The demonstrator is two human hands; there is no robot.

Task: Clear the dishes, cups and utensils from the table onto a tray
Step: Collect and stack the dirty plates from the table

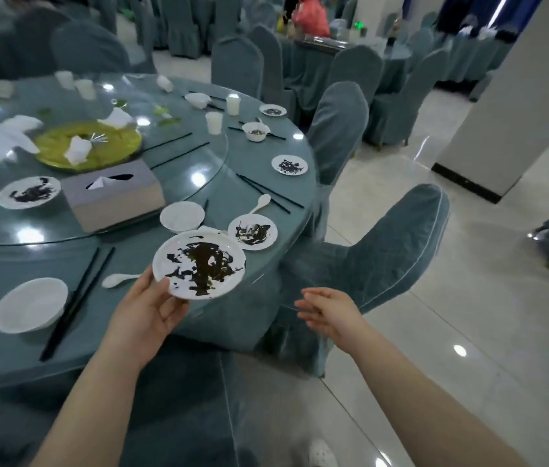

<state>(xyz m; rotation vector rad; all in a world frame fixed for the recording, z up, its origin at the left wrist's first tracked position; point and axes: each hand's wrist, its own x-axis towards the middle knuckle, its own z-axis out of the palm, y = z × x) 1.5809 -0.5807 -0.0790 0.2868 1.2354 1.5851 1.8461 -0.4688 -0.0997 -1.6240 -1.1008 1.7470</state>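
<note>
- A left hand [146, 310] lifts a stained plate [199, 264] off the near edge of the table [199, 170], thumb over the rim and fingers beneath; the plate hangs just above the cloth.
- The right hand [328, 315] is empty, fingers spread loose, at 3 o'clock from the plate, off the table's edge.
- No tray is in view, so nothing can be counted as cleared yet; by the look of it the job has barely begun.
- Still laid out: a second plate [253, 231] at 1 o'clock from the held one, a bowl [182, 216] at 12, a spoon [119, 280] and chopsticks [77, 301] at 9.
- More plates, cups and a yellow platter [87, 144] wait farther round the table.
</note>
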